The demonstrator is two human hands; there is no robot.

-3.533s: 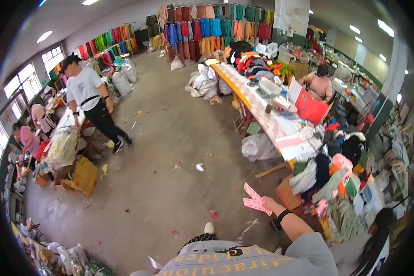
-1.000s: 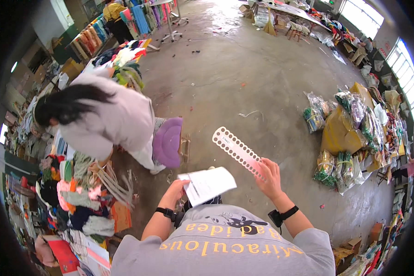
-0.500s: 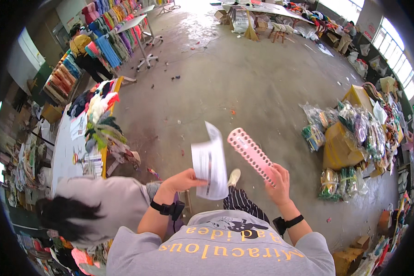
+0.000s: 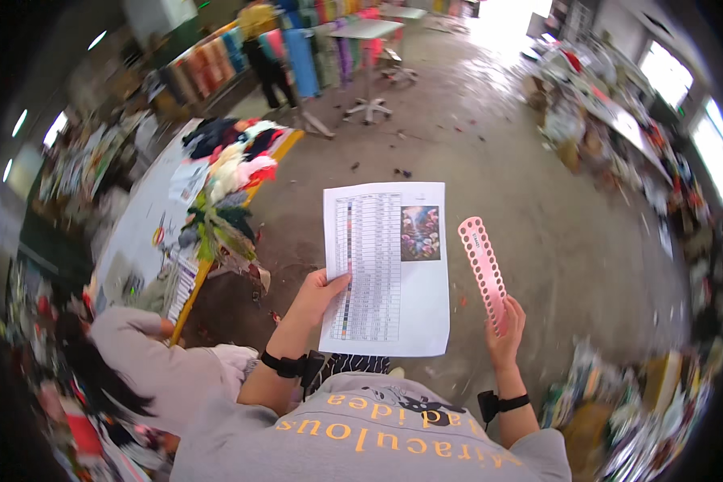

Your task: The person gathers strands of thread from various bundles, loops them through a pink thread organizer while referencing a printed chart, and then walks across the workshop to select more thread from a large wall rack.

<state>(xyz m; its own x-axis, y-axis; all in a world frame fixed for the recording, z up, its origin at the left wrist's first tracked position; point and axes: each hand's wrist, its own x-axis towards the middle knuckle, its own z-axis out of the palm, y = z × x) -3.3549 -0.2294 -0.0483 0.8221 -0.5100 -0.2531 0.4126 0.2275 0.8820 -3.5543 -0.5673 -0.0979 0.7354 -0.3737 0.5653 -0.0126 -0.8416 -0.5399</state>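
your left hand (image 4: 320, 291) grips the printed sheet (image 4: 386, 267) upright; your right hand (image 4: 506, 321) clasps the pink perforated strip (image 4: 484, 269) beside it.

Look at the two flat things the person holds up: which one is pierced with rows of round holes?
The pink strip in the right hand. It is narrow, with holes along its length; the white sheet in the left hand is broad, printed and unpierced.

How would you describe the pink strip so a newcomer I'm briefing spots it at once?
Start at the white printed sheet that the left hand holds up in the middle of the view. Just to its right, the right hand grips the pink strip by its lower end. It is long, narrow, flat and rigid, with rows of round holes along it.
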